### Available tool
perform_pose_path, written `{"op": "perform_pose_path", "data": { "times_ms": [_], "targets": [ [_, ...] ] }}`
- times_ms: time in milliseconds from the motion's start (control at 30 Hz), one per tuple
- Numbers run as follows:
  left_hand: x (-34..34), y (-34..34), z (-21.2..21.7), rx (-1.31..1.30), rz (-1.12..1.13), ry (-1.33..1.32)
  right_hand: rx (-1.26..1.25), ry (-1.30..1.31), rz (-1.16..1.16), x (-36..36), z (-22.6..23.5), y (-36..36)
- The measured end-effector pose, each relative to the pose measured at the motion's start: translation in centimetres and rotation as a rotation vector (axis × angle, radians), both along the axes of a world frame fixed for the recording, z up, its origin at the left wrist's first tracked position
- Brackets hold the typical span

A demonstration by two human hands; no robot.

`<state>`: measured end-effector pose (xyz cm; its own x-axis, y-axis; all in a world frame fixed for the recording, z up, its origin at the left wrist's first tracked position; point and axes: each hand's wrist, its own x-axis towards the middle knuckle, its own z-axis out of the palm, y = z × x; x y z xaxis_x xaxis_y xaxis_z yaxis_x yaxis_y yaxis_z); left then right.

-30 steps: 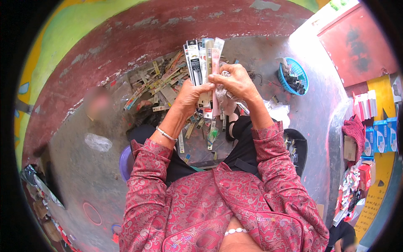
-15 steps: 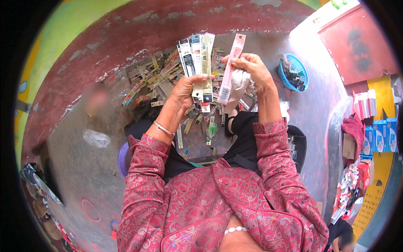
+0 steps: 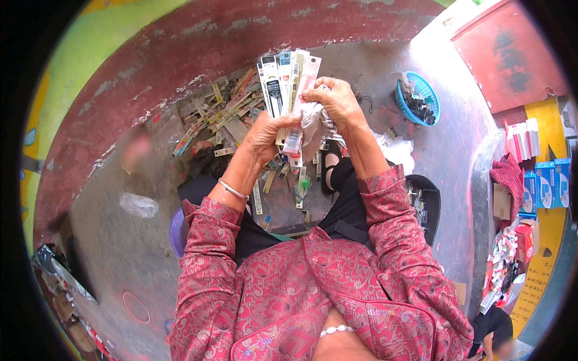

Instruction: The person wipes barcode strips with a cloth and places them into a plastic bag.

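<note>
My left hand (image 3: pixel 268 133) grips a fanned bundle of long, narrow plastic packets (image 3: pixel 274 90), white, blue and yellowish. A pink packet (image 3: pixel 309 73) lies against the bundle's right side, and the fingers of my right hand (image 3: pixel 338 102) pinch it. A crumpled light-grey cloth (image 3: pixel 312 120) is also in my right hand and hangs below the fingers, covering part of the pink packet. Beneath my hands, a heap of similar narrow packets (image 3: pixel 232 114) is spread over the floor.
At the right stands a blue plastic basket (image 3: pixel 435 96) with dark items inside. A clear plastic bag (image 3: pixel 138 204) lies on the floor at the left, and a purple basin (image 3: pixel 177 231) is beside my left leg. Blue boxes (image 3: pixel 545 188) are stacked at the far right, near another person (image 3: pixel 494 328).
My right hand has moved left and brought the pink packet against the bundle in my left hand. The cloth has come along with it.
</note>
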<state>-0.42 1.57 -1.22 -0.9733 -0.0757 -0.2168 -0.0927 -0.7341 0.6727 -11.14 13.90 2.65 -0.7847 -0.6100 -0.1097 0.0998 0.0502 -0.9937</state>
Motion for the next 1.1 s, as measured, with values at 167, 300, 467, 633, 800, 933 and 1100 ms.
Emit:
{"op": "perform_pose_path", "data": {
  "times_ms": [167,300,467,633,800,933,1100],
  "targets": [
    [0.2,-0.4,0.2,-0.006,0.007,-0.05,0.065,0.271,-0.342,0.1,2.5,0.6],
    [0.0,0.1,1.0,-0.092,-0.064,-0.05,-0.118,0.931,-0.438,2.3,3.9,-0.1],
    [1.0,0.6,2.0,-0.208,-0.102,-0.004,0.186,1.301,-0.23,1.5,1.8,-1.7],
    [2.0,0.4,2.3,-0.176,-0.137,-0.045,0.245,1.101,-0.593,-5.2,1.1,0.3],
    [1.0,-0.1,1.0,-0.108,-0.082,-0.071,0.08,0.875,-0.747,-4.6,2.6,1.4],
    [0.5,0.5,0.5,-0.09,-0.058,-0.103,0.011,1.246,-0.335,1.4,2.0,-0.5],
    [1.7,0.0,1.3,-0.093,-0.162,-0.037,0.196,1.314,-0.461,-2.4,0.6,-0.6]
  ]
}}
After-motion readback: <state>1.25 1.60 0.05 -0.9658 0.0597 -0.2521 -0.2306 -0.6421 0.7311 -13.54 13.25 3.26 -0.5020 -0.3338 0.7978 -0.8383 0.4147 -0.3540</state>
